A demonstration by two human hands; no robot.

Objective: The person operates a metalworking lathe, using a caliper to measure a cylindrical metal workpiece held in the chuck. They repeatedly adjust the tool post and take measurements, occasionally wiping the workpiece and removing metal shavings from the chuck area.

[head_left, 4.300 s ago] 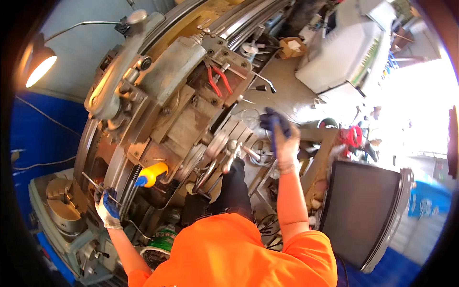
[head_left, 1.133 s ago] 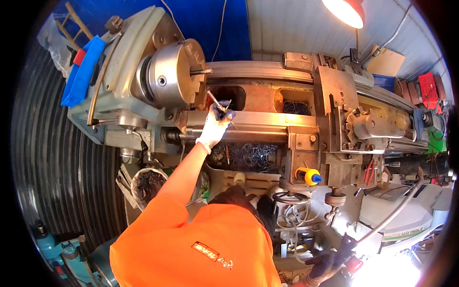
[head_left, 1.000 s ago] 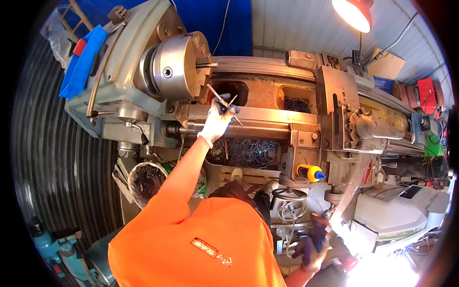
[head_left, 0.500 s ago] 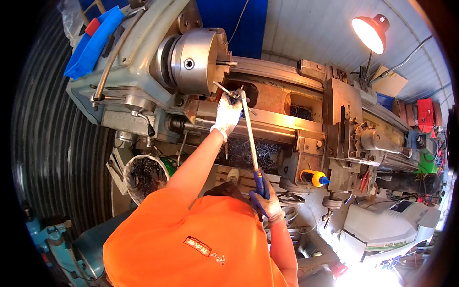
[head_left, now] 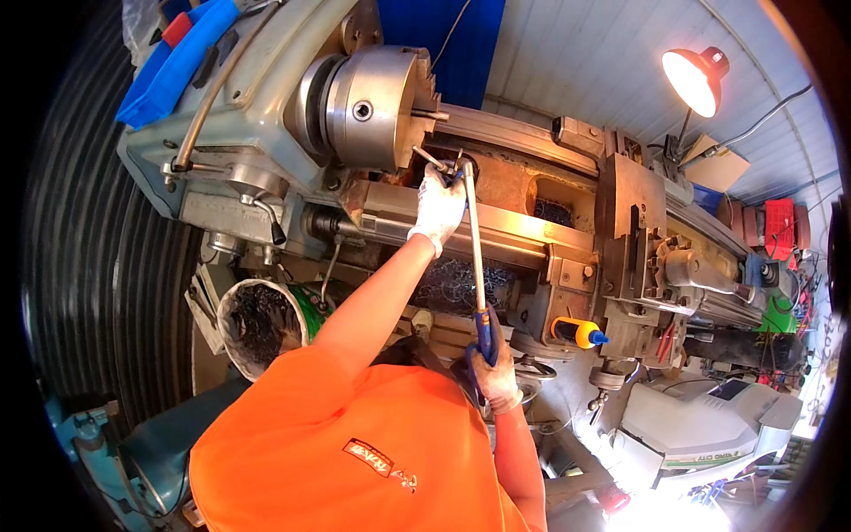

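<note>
My left hand (head_left: 441, 206), in a white glove, reaches up to the jaws of the big steel lathe chuck (head_left: 372, 111). It is closed around the top end of a long steel bar tool (head_left: 474, 239) and touches a short metal piece sticking out of the chuck. My right hand (head_left: 498, 377), also gloved, grips the tool's blue handle (head_left: 484, 328) low down, near my orange shirt. The tool runs almost straight up from one hand to the other, across the lathe bed.
A bucket of dark metal shavings (head_left: 257, 324) stands under the headstock. A blue cloth (head_left: 177, 53) lies on top of the headstock. The lathe carriage (head_left: 638, 230) sits to the right, with a yellow bottle (head_left: 578, 332) below it. A red lamp (head_left: 696, 78) shines above.
My right hand came up from the lower right with the long blue-handled tool. Its tip now rests at the chuck by my left hand, which has stayed there.
</note>
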